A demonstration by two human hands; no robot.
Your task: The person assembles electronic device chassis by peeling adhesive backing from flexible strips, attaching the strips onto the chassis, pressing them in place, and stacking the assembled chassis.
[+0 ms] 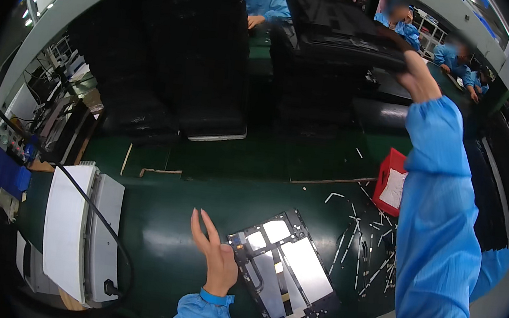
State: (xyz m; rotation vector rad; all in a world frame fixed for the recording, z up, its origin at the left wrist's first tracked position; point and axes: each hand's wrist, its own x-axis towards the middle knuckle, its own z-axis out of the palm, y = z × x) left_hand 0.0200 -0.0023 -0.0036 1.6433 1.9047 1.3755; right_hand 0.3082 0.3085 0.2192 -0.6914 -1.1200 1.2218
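Observation:
An opened tablet [285, 271] lies at an angle on the green bench, its silver battery plates, flex cables and dark frame exposed. Beside its left edge is my left hand [215, 254], open, fingers stretched upward and nothing held; whether it touches the frame I cannot tell. A blue band circles that wrist. My right arm reaches far forward, and my right hand [413, 73] grips the right edge of a black tray [349, 29] at the top of a stack. The tray sits tilted and slightly blurred. Some of the right fingers are lost against the dark plastic.
Tall black tray stacks [209, 61] stand at the back left. A red bin [390, 181] with white material is near my right sleeve, with scattered thin strips [359, 251] below it. At left stands a white device [70, 229] with a black cable [97, 208]. Blue-clad people work beyond.

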